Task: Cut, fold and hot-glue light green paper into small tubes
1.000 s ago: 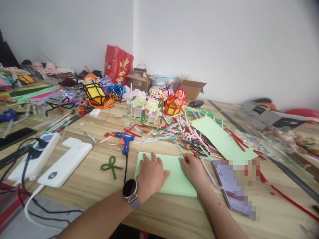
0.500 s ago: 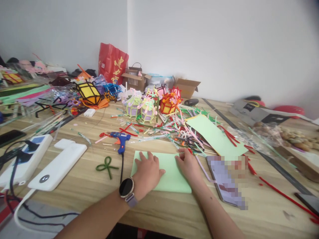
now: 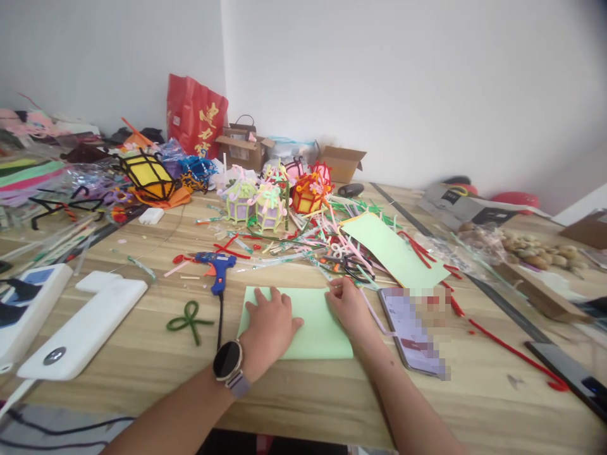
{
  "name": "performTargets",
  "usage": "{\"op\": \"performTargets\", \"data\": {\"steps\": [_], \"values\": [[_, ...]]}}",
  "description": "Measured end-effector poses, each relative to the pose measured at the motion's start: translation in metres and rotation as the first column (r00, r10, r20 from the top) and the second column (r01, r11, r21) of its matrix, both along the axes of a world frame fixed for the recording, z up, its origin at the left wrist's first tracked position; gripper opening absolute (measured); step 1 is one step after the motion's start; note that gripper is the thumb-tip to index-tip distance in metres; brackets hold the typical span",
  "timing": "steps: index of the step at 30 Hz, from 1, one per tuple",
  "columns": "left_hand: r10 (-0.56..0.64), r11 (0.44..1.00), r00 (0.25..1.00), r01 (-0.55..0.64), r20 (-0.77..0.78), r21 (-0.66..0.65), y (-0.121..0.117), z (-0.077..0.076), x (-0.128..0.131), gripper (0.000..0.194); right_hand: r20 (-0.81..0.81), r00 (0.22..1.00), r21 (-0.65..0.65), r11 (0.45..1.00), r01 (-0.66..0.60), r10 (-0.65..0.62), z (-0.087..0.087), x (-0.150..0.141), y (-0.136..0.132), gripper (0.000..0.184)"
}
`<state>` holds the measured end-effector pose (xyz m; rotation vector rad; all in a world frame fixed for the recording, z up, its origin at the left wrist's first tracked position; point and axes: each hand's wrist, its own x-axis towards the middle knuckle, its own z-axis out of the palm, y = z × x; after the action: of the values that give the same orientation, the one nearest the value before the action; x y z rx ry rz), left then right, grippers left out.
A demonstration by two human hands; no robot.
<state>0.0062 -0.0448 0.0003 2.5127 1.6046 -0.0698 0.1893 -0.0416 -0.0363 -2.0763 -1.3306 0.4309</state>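
A pale green sheet of paper (image 3: 310, 325) lies on the wooden table in front of me. Spread across its left part, my left hand (image 3: 271, 325) presses down with the fingers apart; a watch (image 3: 228, 361) is on that wrist. My right hand (image 3: 349, 311) is at the sheet's upper right, its fingers bent and closed at the paper's edge. Left of the sheet are a blue glue gun (image 3: 215, 268) and a dark green pipe-cleaner shape with loops (image 3: 190, 322). Just beyond my right hand lie black-handled scissors (image 3: 356, 268), partly covered by strips.
A phone (image 3: 410, 335) and another green sheet (image 3: 393, 249) lie to the right. Small pipe-cleaner lanterns (image 3: 268, 208) stand behind scattered pipe cleaners. At left are a white power bank (image 3: 85, 328) and a power strip (image 3: 33, 309). A red bag (image 3: 194, 117) stands at the back.
The view has shifted, so most things appear farther left. Both hands keep nearly the same places on the green paper.
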Motion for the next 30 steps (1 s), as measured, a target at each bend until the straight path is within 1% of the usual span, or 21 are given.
{"op": "performTargets", "data": {"steps": [7,13,19,24,30], "values": [[0.0,1.0,1.0,0.0,0.013,-0.011,0.002,0.001,0.0,0.045,-0.005,1.0,-0.009,1.0,-0.003,0.003,0.001,0.0,0.0,0.028],[-0.003,1.0,1.0,0.004,0.024,-0.011,0.002,0.001,-0.001,0.046,0.0,1.0,-0.015,1.0,-0.007,0.007,0.001,0.0,0.0,0.024],[-0.008,1.0,1.0,0.008,0.009,-0.008,0.002,0.0,-0.001,0.05,0.097,0.993,0.006,0.998,-0.061,0.061,0.0,0.002,-0.001,0.014],[-0.011,1.0,1.0,0.011,-0.002,-0.004,0.002,-0.005,0.0,0.055,0.155,0.982,0.014,0.994,-0.108,0.105,-0.006,0.001,0.001,0.017],[-0.015,1.0,1.0,0.015,-0.011,0.022,0.002,-0.008,0.001,0.057,0.227,0.968,-0.001,0.994,-0.112,0.109,-0.01,-0.002,0.001,0.021]]}}
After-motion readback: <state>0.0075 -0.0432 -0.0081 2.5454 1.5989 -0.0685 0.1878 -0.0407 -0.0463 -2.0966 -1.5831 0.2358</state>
